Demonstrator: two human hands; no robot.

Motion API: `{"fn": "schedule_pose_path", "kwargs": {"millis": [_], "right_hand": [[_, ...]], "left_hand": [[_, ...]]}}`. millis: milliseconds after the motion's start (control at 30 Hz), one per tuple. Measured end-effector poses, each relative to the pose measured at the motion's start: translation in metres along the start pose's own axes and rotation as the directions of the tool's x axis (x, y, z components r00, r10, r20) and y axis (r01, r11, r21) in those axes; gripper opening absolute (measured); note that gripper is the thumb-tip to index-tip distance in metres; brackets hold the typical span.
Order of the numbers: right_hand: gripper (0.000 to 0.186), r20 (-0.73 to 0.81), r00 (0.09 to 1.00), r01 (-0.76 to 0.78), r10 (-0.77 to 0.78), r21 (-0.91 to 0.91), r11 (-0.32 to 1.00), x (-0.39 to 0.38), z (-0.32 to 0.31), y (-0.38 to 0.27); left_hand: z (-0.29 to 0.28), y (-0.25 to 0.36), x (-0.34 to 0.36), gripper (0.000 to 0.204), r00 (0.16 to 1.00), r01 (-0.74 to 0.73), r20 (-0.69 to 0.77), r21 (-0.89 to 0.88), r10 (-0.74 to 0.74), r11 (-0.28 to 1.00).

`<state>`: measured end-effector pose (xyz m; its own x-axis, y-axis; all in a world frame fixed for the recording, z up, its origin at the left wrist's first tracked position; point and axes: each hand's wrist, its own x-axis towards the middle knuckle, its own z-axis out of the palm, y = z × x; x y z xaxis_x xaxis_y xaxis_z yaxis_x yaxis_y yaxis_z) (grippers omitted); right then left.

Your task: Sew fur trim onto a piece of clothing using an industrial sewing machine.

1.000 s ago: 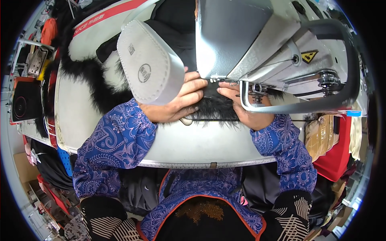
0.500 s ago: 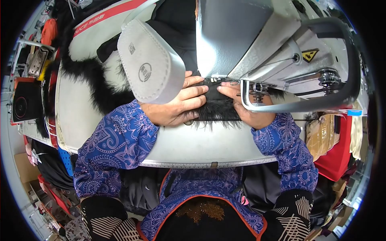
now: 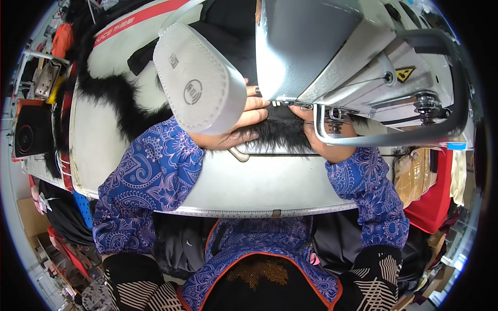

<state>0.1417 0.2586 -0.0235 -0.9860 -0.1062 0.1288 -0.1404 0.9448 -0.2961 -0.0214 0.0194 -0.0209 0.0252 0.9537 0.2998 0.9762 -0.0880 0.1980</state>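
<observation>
A grey sewing machine (image 3: 311,46) stands over black cloth with black fur trim (image 3: 282,136). My left hand (image 3: 249,116) lies with fingers stretched over the cloth, left of the needle area; a dark band rings one finger. A pale, rounded case with a stitched edge (image 3: 199,83) hides part of this hand. My right hand (image 3: 332,147) rests at the right of the trim, fingers reaching toward the needle area, partly hidden behind the machine's metal bar (image 3: 389,137). The needle itself cannot be made out. A small curved beige-metal piece (image 3: 239,154) shows below my left hand.
The white machine table (image 3: 249,186) ends at a measuring strip along its near edge. More black fur (image 3: 129,116) trails across the left side. A speaker-like black box (image 3: 32,133) sits far left; a red bin (image 3: 436,192) with a wrapped package stands at the right.
Both hands and the fur trim have shifted slightly away from me, under the machine. The curved metal piece below my left hand shows more. The machine appears slightly further right in the picture.
</observation>
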Motion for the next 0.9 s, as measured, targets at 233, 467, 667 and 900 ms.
{"fn": "schedule_pose_path", "kwargs": {"millis": [233,467,667,900], "right_hand": [[0.029,0.143,0.990,0.024,0.017,-0.282,0.959,-0.016,0.040,0.029],[0.027,0.005,1.000,0.011,-0.011,-0.119,0.993,-0.002,0.004,0.002],[0.021,-0.149,0.985,0.092,-0.088,0.023,0.995,0.007,-0.002,-0.001],[0.018,-0.146,0.989,0.035,-0.023,0.082,0.996,0.007,0.005,0.004]], "left_hand": [[0.006,-0.005,0.012,0.042,0.996,-0.031,-0.080,0.048,0.035,0.998],[0.003,-0.006,0.012,0.042,0.994,-0.035,-0.101,0.041,0.039,0.999],[-0.006,-0.003,0.007,0.038,0.991,-0.053,-0.119,0.041,0.058,0.998],[-0.013,0.001,0.007,0.040,0.997,-0.031,-0.073,-0.030,0.029,0.999]]}}
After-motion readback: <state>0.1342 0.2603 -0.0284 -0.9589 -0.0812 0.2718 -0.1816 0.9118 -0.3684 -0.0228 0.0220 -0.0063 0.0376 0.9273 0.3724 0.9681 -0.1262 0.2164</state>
